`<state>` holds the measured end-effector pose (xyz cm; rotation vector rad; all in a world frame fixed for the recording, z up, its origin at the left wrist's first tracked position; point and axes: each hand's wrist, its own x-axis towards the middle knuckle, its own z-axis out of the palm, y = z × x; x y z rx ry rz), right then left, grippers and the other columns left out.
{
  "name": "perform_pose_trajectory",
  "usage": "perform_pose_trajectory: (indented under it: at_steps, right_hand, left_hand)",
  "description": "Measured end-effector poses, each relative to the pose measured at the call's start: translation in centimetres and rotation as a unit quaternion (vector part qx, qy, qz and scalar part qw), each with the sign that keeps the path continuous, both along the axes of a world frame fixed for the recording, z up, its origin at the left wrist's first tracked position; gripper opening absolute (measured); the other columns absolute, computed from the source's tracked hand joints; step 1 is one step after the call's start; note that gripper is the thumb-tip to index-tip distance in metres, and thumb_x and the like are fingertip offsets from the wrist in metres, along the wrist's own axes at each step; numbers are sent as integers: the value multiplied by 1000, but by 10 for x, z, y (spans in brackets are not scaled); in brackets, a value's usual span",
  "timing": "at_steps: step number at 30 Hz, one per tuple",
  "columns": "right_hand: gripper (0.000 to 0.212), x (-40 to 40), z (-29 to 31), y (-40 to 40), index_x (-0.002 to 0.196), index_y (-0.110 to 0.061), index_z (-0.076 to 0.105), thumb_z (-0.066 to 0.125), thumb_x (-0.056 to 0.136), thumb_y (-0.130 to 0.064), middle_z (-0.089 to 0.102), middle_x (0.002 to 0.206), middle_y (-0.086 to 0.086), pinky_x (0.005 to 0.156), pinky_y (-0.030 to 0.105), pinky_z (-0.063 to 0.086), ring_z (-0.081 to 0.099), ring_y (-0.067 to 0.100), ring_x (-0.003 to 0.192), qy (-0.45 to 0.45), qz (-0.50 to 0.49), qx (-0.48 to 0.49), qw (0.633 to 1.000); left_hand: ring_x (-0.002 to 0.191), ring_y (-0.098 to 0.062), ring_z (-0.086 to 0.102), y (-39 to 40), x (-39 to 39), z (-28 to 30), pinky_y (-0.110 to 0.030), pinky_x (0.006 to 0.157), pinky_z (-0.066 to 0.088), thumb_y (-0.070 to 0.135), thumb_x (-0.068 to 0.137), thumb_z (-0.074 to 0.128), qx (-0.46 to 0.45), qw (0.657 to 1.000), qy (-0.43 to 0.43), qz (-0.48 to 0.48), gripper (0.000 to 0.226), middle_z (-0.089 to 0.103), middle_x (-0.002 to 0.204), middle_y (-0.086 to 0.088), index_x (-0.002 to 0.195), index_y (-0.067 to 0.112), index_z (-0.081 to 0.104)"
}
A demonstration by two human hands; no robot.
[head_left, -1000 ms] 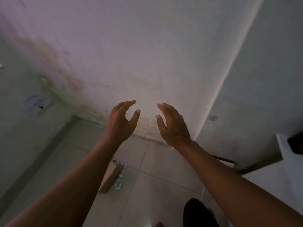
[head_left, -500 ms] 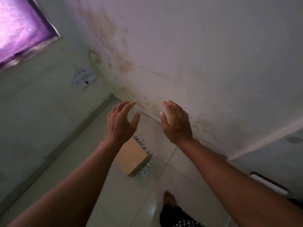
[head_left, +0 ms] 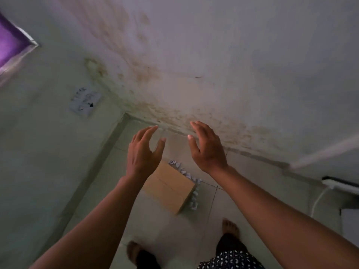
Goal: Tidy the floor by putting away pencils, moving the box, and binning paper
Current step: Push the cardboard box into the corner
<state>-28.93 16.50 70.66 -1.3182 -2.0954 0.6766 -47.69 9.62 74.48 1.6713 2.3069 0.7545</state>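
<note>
At the far left, high up, a purple curtain (head_left: 7,45) fills the corner of the view. Below and to its right, a small paper note (head_left: 85,101) with handwriting and a black arrow is stuck to the pale green wall (head_left: 38,152); the writing is too blurred to read. The left hand (head_left: 143,154) is stretched out in front of the person, back facing the camera, fingers spread and gently curved, holding nothing. Just below and between the two hands, a brown cardboard box (head_left: 169,187) sits on the tiled floor (head_left: 213,220) near the corner of the room, its top flaps closed. Small crumpled bits of white paper (head_left: 191,178) lie on the floor along the box's far and right sides, touching or just beside it. The right hand (head_left: 207,150) is raised level with the left, fingers apart and empty. Behind both hands, the white wall (head_left: 213,55) carries brown stains just above the floor. Two bare feet stand on the tiles at the bottom. At the far right, a white cable (head_left: 318,199) runs down from a white object that is cut off by the edge.
</note>
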Motion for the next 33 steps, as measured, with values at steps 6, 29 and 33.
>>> perform_pose_trajectory:
  at_steps: [6, 29, 33]
  right_hand:
    - [46, -56, -38, -27, 143, -14, 44, 44, 101, -33, 49, 143, 8, 105, 45, 43, 46, 23, 132, -2, -128, -23, 991]
    - [59, -149, -446, -137, 148, -30, 30, 45, 95, -52, 36, 152, -8, 110, 32, 35, 36, 11, 139, 57, -414, -157, 895]
    - [70, -155, -531, -138, 152, -26, 21, 48, 94, -52, 28, 158, -1, 115, 40, 32, 32, 17, 143, 42, -425, -178, 886]
  left_hand:
    - [121, -20, 53, 5, -74, -50, -36, 96, 45, 42, 93, 59, -22, 993, -29, -110, 48, 58, 132, -3, 135, 21, 51]
    - [122, -26, 54, -10, -161, -462, -36, 100, 43, 34, 90, 66, -87, 967, -102, -215, 51, 59, 131, -9, 135, 15, 54]
    - [125, -25, 50, -14, -165, -546, -37, 101, 41, 40, 90, 63, -87, 974, -99, -186, 53, 56, 135, -7, 137, 17, 52]
